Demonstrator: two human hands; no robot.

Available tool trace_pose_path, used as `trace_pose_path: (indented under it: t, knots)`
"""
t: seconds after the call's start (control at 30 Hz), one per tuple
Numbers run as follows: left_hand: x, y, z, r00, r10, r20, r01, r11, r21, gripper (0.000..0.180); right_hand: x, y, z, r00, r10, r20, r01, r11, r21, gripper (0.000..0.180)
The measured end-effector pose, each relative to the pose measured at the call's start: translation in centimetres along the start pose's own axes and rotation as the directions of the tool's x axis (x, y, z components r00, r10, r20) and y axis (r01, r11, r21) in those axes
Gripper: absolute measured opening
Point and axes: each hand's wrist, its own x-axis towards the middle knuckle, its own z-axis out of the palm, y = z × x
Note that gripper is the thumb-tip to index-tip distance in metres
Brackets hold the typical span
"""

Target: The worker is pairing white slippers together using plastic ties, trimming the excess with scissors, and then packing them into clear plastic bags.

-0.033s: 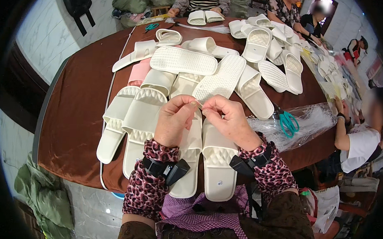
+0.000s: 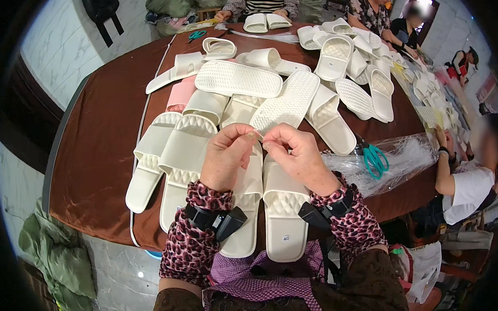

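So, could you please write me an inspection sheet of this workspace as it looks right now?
Surface: table under a brown cloth.
Job's things: pair of cream slippers below both hands; something small pinched between the fingertips, too small to tell.
Clutter: slipper pile, teal scissors on clear plastic bags.
Grippers: left hand and right hand, fingertips meeting.
Cables: nothing seen.
Surroundings: other people seated around; green cloth heap on the floor.

1. Teal scissors (image 2: pixel 375 160) lie on a clear plastic bag (image 2: pixel 402 158), right table side.
2. A second pair of teal scissors (image 2: pixel 196 35) lies at the far edge.
3. Brown tablecloth (image 2: pixel 98 145) covers the table.
4. Green cloth bundle (image 2: pixel 59 261) on the floor, lower left.
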Motion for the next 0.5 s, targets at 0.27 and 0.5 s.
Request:
trace_pose_path:
  t: [0.27, 0.5]
  knots:
    - [-0.07, -0.22, -0.46, 1.000, -0.004, 0.025, 0.005, 1.000, -0.026, 0.007, -0.11, 0.25, 0.13, 1.000, 0.005, 0.004, -0.005, 0.999, -0.045, 0.008]
    - [-0.17, -0.29, -0.43, 0.999, -0.014, 0.034, 0.016, 0.998, -0.059, 0.007, -0.30, 0.21, 0.02, 1.000, 0.006, 0.003, -0.005, 0.999, -0.049, 0.007]
